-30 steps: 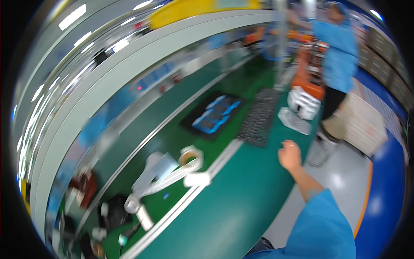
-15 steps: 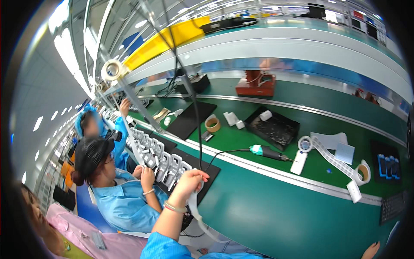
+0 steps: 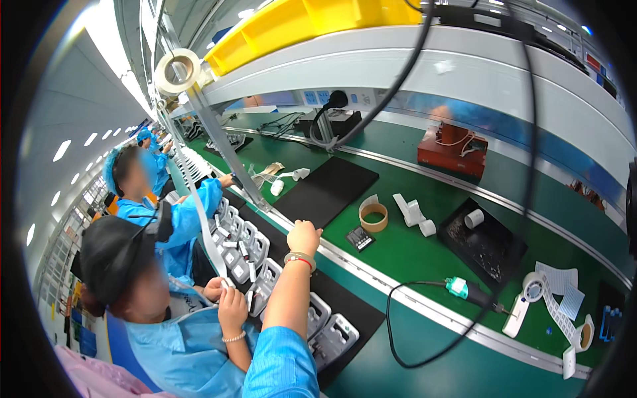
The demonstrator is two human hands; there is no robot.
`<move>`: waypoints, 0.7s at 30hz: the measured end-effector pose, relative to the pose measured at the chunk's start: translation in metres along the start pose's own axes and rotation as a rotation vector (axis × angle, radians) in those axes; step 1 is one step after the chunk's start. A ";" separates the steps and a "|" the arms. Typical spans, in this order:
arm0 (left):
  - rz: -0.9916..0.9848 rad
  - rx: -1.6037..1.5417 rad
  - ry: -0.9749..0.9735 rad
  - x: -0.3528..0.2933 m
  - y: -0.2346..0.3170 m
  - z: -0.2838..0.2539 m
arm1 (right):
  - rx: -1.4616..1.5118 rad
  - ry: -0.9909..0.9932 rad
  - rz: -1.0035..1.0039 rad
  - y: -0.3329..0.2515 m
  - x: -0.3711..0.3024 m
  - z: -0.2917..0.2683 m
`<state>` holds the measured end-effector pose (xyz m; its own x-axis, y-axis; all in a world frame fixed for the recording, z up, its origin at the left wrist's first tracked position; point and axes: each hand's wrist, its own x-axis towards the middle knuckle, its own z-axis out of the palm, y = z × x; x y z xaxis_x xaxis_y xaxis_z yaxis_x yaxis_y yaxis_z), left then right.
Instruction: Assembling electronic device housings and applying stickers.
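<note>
My left hand, with a beaded bracelet and a red band at the wrist, reaches out over the metal rail of the bench. Its fingers are curled closed, and whatever they may hold is hidden behind the hand. Just beyond lies a black mat on the green bench. Below my forearm, several grey plastic housings stand in a row on a long black mat. To my left, a co-worker's hands work at the end of a white strip. My right hand is out of view.
A tape roll, a small black card-like piece, a black tray and an electric screwdriver with a looping cable lie to the right. A shelf with a yellow bin runs overhead. A metal post rises beyond my hand.
My left hand has moved away and up, from the near belt to over the rail. The white strip that hung from it no longer shows. My right hand has left the view, which has shifted left.
</note>
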<state>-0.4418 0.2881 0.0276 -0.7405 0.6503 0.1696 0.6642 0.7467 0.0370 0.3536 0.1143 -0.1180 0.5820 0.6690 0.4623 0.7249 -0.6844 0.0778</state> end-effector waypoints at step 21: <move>0.264 0.314 0.515 0.023 -0.005 -0.105 | -0.028 -0.262 0.127 0.125 0.068 0.062</move>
<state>-0.4512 0.2841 0.1346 -0.3614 0.7250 0.5864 0.6971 0.6277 -0.3464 0.5067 0.0917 -0.1319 0.7455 0.6268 0.2266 0.6318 -0.7729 0.0595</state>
